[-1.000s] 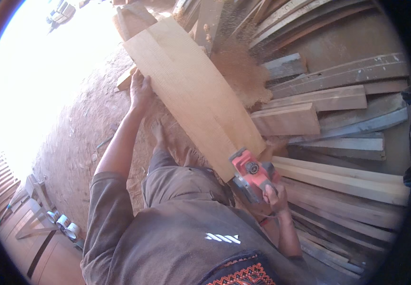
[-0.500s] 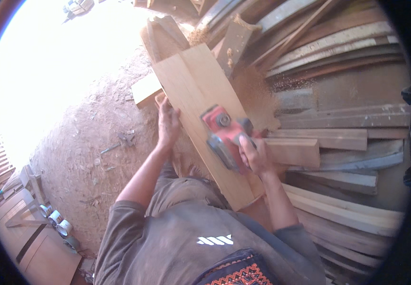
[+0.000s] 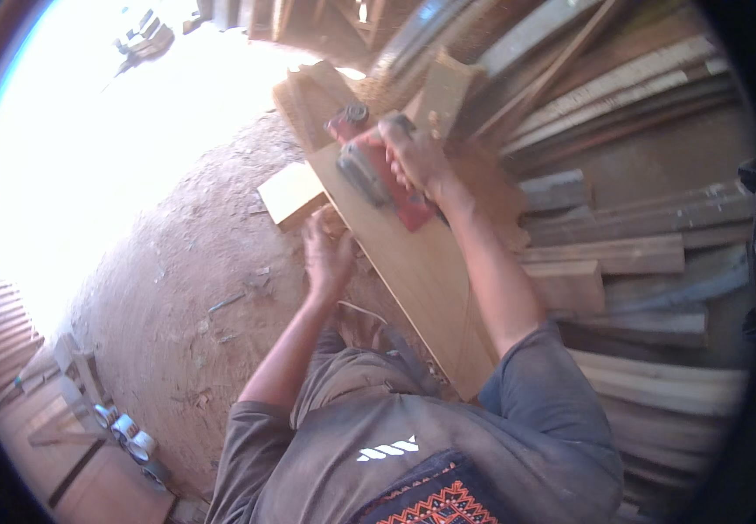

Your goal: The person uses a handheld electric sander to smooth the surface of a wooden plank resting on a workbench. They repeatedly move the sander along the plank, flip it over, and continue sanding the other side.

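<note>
Pale board (image 3: pixel 413 271) between stacked timber (image 3: pixel 609 256) and littered brown floor (image 3: pixel 168 271)

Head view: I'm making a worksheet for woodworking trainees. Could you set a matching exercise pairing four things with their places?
Things
1. Red-and-grey handheld power tool
2. Long, pale, flat wooden board
3. Short, pale, rectangular wooden block
4. Row of white, round containers

Places
A. Lower left of the picture
B. In the right hand's grip
C. Just left of the board's far end
D. Beneath the power tool

Pairs: 1-B, 2-D, 3-C, 4-A
</note>
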`<state>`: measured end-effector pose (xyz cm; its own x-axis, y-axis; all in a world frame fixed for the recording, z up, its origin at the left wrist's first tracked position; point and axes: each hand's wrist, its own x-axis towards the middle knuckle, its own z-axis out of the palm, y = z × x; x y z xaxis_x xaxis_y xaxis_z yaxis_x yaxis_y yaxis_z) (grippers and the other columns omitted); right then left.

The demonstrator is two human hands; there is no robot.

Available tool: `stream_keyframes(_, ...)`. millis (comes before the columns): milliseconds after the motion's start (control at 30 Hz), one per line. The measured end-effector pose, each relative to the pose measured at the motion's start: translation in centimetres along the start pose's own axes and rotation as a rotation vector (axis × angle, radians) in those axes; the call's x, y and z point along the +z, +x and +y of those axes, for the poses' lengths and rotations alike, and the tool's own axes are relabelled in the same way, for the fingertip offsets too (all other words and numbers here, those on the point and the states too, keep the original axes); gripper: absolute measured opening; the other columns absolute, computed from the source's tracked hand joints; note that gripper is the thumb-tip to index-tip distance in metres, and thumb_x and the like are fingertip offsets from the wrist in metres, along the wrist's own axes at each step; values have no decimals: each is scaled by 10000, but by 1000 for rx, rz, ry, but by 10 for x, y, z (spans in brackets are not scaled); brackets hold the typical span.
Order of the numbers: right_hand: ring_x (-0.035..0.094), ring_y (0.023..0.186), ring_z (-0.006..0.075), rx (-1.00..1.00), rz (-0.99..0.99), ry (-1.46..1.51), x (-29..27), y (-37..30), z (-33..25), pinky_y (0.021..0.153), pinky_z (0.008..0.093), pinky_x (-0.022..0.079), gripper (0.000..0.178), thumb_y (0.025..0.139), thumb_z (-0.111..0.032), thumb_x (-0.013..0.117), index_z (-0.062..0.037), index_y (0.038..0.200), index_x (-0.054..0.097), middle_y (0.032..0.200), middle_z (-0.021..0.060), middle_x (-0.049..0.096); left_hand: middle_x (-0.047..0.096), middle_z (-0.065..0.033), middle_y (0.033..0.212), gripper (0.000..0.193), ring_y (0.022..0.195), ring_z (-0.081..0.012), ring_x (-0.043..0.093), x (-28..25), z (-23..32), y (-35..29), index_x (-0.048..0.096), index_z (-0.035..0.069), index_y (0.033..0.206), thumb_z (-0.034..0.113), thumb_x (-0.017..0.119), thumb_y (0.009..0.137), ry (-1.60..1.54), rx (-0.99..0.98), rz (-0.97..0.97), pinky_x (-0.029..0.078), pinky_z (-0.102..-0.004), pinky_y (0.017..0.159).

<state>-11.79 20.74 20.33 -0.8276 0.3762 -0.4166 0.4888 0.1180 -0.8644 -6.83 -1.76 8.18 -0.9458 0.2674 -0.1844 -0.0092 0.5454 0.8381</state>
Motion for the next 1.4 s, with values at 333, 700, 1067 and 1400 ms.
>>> stream_keyframes(333, 488, 501, 68, 379, 284, 146, -50, -349, 140, 441, 253, 370, 411, 1063, -405, 550, -36, 915, 652, 706, -1, 582, 316, -214, 1668, 856, 1565, -390, 257, -15, -17, 160, 323, 23, 1609, 428, 701, 956, 487, 522, -85, 285, -544, 1241)
stream_keyframes(700, 436, 506, 67, 495, 863, 497, -51, -556, 205, 454, 250, 358, 508, 1048, -574, 549, -71, 990, 601, 603, -29, 459, 504, -313, 1446, 818, 1323, -482, 536, -65, -25, 58, 425, -8, 1506, 509, 723, 946, 616, 201, -205, 457, -527, 1090)
stream_keyframes(1067, 480, 497, 67, 464, 721, 386, -105, -620, 280, 411, 259, 420, 429, 1058, -468, 583, -40, 1080, 595, 716, 3, 517, 760, -192, 1000, 953, 848, -279, 771, -116, -81, -293, 505, -38, 1416, 521, 902, 756, 294, -469, -383, 627, -411, 697)
stream_keyframes(1400, 489, 489, 81, 417, 642, 372, -116, -615, 290, 417, 250, 406, 466, 1051, -495, 591, -33, 1025, 650, 649, -10, 526, 769, -127, 1079, 787, 954, -236, 752, -69, -103, -219, 645, -38, 1328, 576, 811, 865, -300, -592, -798, 598, -387, 850)
